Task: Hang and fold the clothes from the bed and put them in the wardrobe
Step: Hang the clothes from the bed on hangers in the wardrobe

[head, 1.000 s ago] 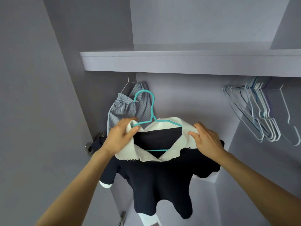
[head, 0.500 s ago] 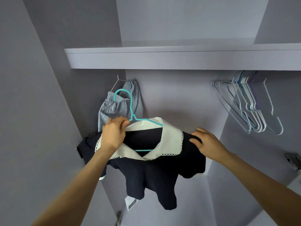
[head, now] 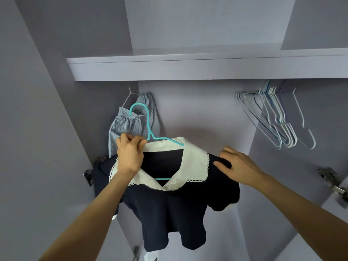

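Observation:
A dark navy top [head: 169, 210] with a wide white lace-edged collar [head: 194, 162] hangs on a teal hanger [head: 148, 125] inside the wardrobe. My left hand [head: 130, 153] grips the hanger at its neck, together with the collar's left side. The hanger's hook points up, below the shelf and clear of any rail. My right hand [head: 237, 166] pinches the dark fabric at the top's right shoulder. Behind the hook, a blue-striped garment [head: 130, 125] hangs on a white hanger at the back left.
A pale shelf [head: 207, 68] runs across the wardrobe above the hanging space. Several bare white and pale blue hangers [head: 278, 117] hang at the right. Metal door hinges show at the left [head: 88, 175] and right [head: 333, 183] edges.
My right hand has slid from the collar's right side out to the dark shoulder. My left hand has shifted up to the hanger's neck. The top has turned a little leftward.

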